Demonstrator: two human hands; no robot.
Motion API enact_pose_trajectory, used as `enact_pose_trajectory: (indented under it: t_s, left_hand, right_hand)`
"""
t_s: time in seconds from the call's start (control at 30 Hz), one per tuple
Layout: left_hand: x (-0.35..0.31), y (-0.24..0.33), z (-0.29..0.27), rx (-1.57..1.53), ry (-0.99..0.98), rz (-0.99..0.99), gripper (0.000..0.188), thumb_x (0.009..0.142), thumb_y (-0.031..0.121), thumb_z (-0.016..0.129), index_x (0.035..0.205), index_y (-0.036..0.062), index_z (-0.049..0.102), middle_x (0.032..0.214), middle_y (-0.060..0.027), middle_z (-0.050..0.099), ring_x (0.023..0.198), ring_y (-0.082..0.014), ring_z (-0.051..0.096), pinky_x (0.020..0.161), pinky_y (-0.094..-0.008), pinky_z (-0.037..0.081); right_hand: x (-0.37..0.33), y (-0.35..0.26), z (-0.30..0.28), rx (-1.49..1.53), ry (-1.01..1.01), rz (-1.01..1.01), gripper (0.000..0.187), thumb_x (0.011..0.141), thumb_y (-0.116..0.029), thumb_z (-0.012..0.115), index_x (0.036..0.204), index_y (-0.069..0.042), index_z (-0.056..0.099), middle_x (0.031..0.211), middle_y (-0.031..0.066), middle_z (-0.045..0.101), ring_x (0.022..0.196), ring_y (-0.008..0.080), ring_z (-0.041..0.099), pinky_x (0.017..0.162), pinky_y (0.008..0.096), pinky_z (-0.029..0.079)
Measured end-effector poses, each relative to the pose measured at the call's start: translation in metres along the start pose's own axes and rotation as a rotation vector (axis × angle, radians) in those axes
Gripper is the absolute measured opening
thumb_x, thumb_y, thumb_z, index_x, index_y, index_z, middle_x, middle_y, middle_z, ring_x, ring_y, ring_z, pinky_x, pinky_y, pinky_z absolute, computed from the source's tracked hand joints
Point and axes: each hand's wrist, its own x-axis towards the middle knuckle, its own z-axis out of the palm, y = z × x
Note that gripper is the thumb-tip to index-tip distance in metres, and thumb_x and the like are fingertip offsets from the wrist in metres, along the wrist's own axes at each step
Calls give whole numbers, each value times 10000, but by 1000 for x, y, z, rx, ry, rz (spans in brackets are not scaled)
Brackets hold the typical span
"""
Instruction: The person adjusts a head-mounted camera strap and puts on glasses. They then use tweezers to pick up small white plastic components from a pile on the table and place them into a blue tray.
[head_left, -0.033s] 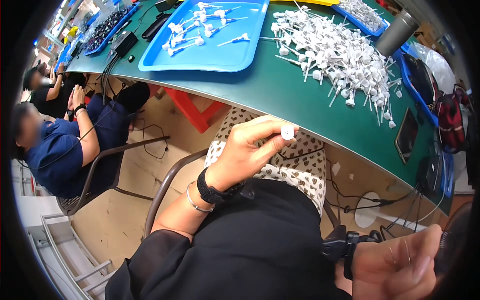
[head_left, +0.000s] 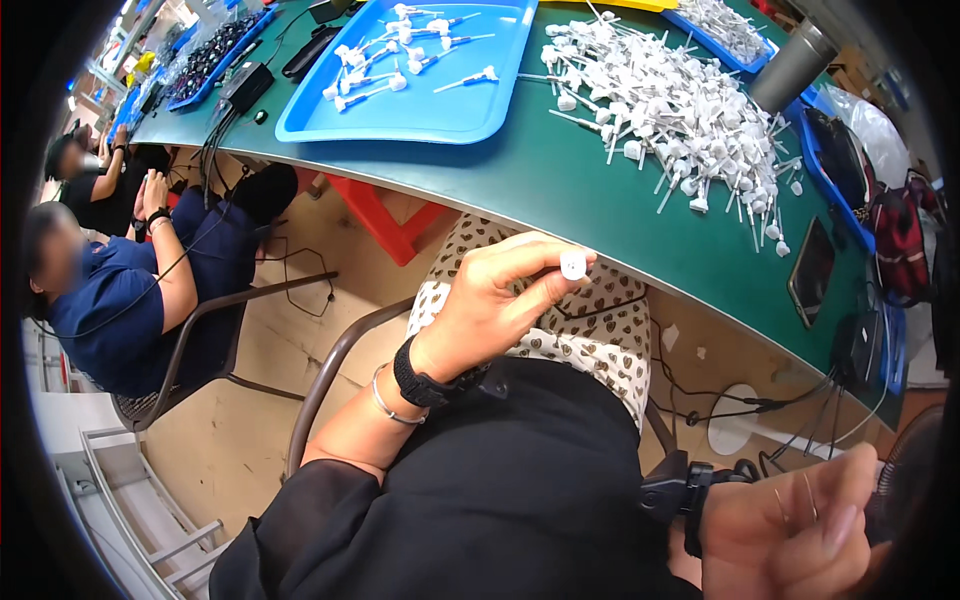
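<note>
**A:** Beginning nearest to us, what do we see?

**B:** At lower right, the right hand (head_left: 790, 530), bare and curled, lies beside the black-clothed body, well apart from the surface. Whether its grip encloses anything we cannot tell.

**A:** And the left?

**B:** Farther in, the left hand (head_left: 500, 295) reaches over the brown-on-white patterned cloth (head_left: 625, 370) on the lap. Its grip is together, thumb and forefinger clamped on a small, white, round-ended piece (head_left: 573, 265), apparently plastic. We see its end face turned toward us; the rest is hidden.

**A:** Which step do we take this to be?

**B:** We judge it to be the holding of a single piece at the fingertips, perhaps for a look at its end.

**A:** What would the next move call for?

**B:** In our judgement, a light, steady pinch, since so small a piece could slip or turn. Should the right hand join in, it must first cross to the left.

**A:** And beyond the hands?

**B:** The green, smooth-topped surface (head_left: 620, 220) bears a dark, flat, rectangular phone (head_left: 810, 270) at right. Farther off lies a loose heap of white, thin-stemmed pieces (head_left: 670, 110). To its left stands a shallow, bright-blue tray (head_left: 400, 130) with a scattering of similar pieces (head_left: 480, 76). Behind the heap's right side we note a grey, metallic-looking cylinder (head_left: 795, 65).
</note>
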Motion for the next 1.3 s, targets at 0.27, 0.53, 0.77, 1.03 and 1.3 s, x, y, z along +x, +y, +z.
enact_pose_trajectory:
  t_s: [0.27, 0.53, 0.77, 1.03, 1.3]
  left_hand:
    - [-5, -9, 4, -50, 3, -88, 133, 931, 12, 639, 1043, -24, 703, 972, -99, 700, 852, -134, 676, 751, -258, 572]
    - [-9, -14, 2, -21, -17, -157, 123, 924, 38, 663, 1026, -19, 701, 941, -81, 703, 799, -122, 659, 713, -255, 543]
    - [-10, -14, 1, -58, -4, -206, 138, 915, 40, 674, 1037, -19, 699, 936, -89, 705, 791, -128, 658, 711, -263, 539]
    - [38, 6, -46, 359, 179, 192, 119, 893, 70, 695, 996, 18, 725, 893, -62, 687, 806, -156, 631, 713, -273, 507]
    - [113, -12, -158, 1114, 375, -63, 491, 849, 222, 745, 1218, -53, 574, 1106, -200, 647, 1026, -330, 642, 856, -405, 513]
  right_hand:
    - [-12, 67, -37, 141, 62, 201, 596, 1013, -560, 402, 1073, 4, 582, 844, 50, 483, 757, 178, 453, 903, 413, 393]
    - [-35, 111, -53, 272, 232, 672, 499, 1042, -457, 401, 1030, 6, 586, 982, 62, 536, 702, 113, 522, 633, 266, 499]
    - [-43, 122, -52, 366, 189, 860, 158, 990, -75, 568, 1106, 28, 593, 1100, 145, 626, 957, 189, 673, 913, 367, 589]
    - [-43, 124, -64, 430, 211, 863, 328, 976, -29, 566, 1294, 39, 531, 1193, 216, 633, 1028, 270, 674, 925, 371, 580]
    - [-33, 120, -92, 407, 308, 726, 254, 993, -58, 550, 1234, 22, 549, 1214, 219, 622, 1066, 278, 659, 958, 375, 567]
